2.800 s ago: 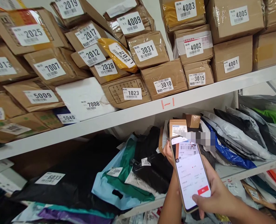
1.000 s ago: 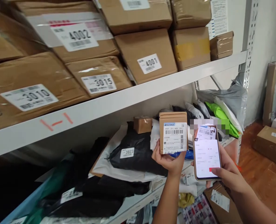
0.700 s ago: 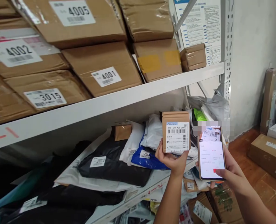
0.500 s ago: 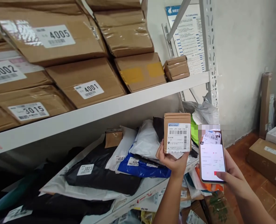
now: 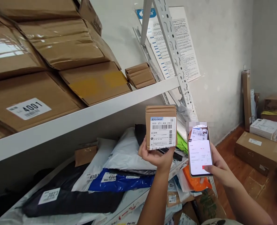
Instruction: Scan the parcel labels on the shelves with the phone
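My left hand (image 5: 155,157) grips a small brown cardboard box (image 5: 161,111) from below, its fingers at the lower left corner and thumb at the lower right. A white shipping label (image 5: 163,132) with a barcode faces me from the front of the box. Just to the right, my right hand (image 5: 216,168) is wrapped round a smartphone (image 5: 200,156), with the thumb over a red button low on the lit screen. The upper part of the screen shows a picture of a label. Phone and box are apart, at about the same height.
Taped cardboard boxes (image 5: 91,82) line the upper white shelf (image 5: 119,101) at left. Bagged parcels, including a black one (image 5: 82,200) and a blue one (image 5: 129,182), crowd the shelf below. A perforated post (image 5: 173,50) stands behind my hands. More boxes (image 5: 257,153) lie on the floor at right.
My view has turned to the right, so the shelves and parcels sit further left. Both hands keep their hold on the box and the phone, the box now appearing slightly larger.
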`<state>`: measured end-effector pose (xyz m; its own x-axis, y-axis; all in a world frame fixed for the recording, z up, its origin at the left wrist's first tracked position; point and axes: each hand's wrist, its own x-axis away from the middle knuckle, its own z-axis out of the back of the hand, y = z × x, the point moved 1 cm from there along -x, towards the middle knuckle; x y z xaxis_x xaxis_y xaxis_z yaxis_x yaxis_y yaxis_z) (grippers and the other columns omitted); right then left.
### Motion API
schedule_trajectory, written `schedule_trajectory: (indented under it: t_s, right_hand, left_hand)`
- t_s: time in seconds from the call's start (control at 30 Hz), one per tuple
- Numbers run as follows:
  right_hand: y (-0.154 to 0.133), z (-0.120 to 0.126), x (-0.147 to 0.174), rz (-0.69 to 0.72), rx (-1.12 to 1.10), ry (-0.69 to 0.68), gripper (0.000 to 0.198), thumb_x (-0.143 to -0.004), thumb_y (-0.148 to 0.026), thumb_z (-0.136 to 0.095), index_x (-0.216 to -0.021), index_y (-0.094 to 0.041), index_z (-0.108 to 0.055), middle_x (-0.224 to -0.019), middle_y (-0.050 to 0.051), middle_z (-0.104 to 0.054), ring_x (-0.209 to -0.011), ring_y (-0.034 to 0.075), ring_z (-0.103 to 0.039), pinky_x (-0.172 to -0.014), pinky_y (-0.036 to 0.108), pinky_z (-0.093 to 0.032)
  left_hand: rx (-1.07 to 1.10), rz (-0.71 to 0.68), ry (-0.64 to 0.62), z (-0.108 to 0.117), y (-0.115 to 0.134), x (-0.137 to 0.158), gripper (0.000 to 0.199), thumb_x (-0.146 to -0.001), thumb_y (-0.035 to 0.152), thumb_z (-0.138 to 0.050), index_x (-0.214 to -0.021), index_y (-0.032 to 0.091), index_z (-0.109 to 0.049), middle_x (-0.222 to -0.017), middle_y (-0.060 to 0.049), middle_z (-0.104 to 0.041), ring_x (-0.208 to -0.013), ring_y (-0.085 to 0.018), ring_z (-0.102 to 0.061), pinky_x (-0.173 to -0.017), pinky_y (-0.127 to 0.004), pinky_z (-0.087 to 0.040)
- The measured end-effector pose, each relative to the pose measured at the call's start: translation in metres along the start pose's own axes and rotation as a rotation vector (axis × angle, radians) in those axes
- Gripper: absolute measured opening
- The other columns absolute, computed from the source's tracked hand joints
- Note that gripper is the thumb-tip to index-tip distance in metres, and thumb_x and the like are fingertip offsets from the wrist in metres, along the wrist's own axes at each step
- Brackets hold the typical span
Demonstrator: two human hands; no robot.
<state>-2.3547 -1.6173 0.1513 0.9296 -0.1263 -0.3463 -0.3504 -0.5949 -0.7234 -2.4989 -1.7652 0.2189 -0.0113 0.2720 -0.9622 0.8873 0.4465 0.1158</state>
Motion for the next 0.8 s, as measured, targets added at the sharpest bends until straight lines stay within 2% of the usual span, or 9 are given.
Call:
schedule_trajectory:
  t_s: [0.1, 0.2, 0.37, 0.47, 0.57, 0.63, 0.7, 0.8]
  right_hand:
    - [-0.002, 0.002, 0.001, -0.019, -0.002, -0.001, 0.105, -0.082, -0.029, -0.079, -0.164, -0.036, -0.014, -0.122, 0.008, -0.075, -0.074, 0.024, -0.074, -0.055, 0.033, -0.061]
    - [-0.004, 0.003, 0.002, -0.035, -0.017, 0.037, 0.104, -0.082, -0.025, -0.079, -0.163, -0.038, -0.016, -0.131, 0.008, -0.07, -0.079, 0.024, -0.073, -0.055, 0.031, -0.061]
    - [-0.008, 0.003, 0.002, -0.07, -0.007, 0.065, 0.102, -0.081, -0.024, -0.077, -0.163, -0.035, -0.018, -0.119, 0.008, -0.075, -0.056, 0.018, -0.066, -0.049, 0.03, -0.058]
    - [-0.006, 0.006, 0.004, -0.067, 0.016, 0.103, 0.101, -0.08, -0.025, -0.078, -0.163, -0.033, -0.02, -0.12, 0.009, -0.074, -0.063, 0.021, -0.07, -0.049, 0.03, -0.058]
    - [0.002, 0.013, 0.007, -0.059, 0.009, 0.171, 0.098, -0.078, -0.024, -0.078, -0.161, -0.033, -0.027, -0.131, 0.01, -0.071, -0.074, 0.024, -0.073, -0.053, 0.03, -0.058]
    - [0.007, 0.017, 0.009, -0.056, -0.002, 0.228, 0.096, -0.077, -0.024, -0.079, -0.16, -0.033, -0.032, -0.138, 0.01, -0.068, -0.087, 0.027, -0.075, -0.061, 0.032, -0.06]
    - [0.009, 0.02, 0.011, -0.059, -0.015, 0.261, 0.099, -0.075, -0.026, -0.081, -0.16, -0.034, -0.031, -0.136, 0.01, -0.07, -0.094, 0.032, -0.075, -0.065, 0.035, -0.062]
    - [0.01, 0.022, 0.013, -0.07, -0.054, 0.262, 0.107, -0.071, -0.031, -0.085, -0.162, -0.032, -0.027, -0.12, 0.011, -0.076, -0.074, 0.029, -0.074, -0.055, 0.033, -0.059]
  left_hand:
    - [0.007, -0.011, -0.018, -0.002, 0.001, 0.0, 0.094, -0.063, 0.039, -0.09, -0.138, 0.026, -0.036, -0.131, -0.013, -0.042, -0.124, -0.028, -0.055, -0.101, -0.049, -0.054]
    - [-0.018, 0.033, -0.051, -0.003, 0.002, 0.003, 0.093, -0.065, 0.04, -0.089, -0.139, 0.027, -0.033, -0.132, -0.014, -0.042, -0.127, -0.029, -0.054, -0.102, -0.049, -0.054]
    - [-0.004, 0.033, -0.022, -0.009, 0.005, 0.004, 0.093, -0.066, 0.043, -0.09, -0.14, 0.026, -0.036, -0.131, -0.013, -0.044, -0.126, -0.028, -0.056, -0.102, -0.049, -0.054]
    - [0.057, 0.03, -0.006, -0.01, 0.006, 0.005, 0.093, -0.066, 0.04, -0.091, -0.142, 0.027, -0.04, -0.132, -0.013, -0.044, -0.126, -0.029, -0.056, -0.103, -0.049, -0.054]
    - [0.074, 0.004, -0.022, -0.013, 0.005, -0.005, 0.093, -0.068, 0.038, -0.09, -0.145, 0.028, -0.038, -0.133, -0.013, -0.045, -0.127, -0.029, -0.055, -0.103, -0.048, -0.053]
    - [0.082, -0.07, -0.049, -0.023, 0.005, -0.026, 0.093, -0.071, 0.04, -0.088, -0.147, 0.027, -0.036, -0.133, -0.014, -0.045, -0.126, -0.029, -0.055, -0.102, -0.047, -0.054]
    - [0.069, -0.179, -0.073, -0.041, 0.006, -0.062, 0.095, -0.072, 0.045, -0.087, -0.148, 0.026, -0.033, -0.131, -0.014, -0.045, -0.123, -0.029, -0.056, -0.101, -0.046, -0.054]
    - [-0.029, -0.276, -0.095, -0.081, 0.01, -0.137, 0.102, -0.07, 0.052, -0.086, -0.147, 0.024, -0.026, -0.132, -0.016, -0.044, -0.128, -0.033, -0.051, -0.107, -0.051, -0.049]
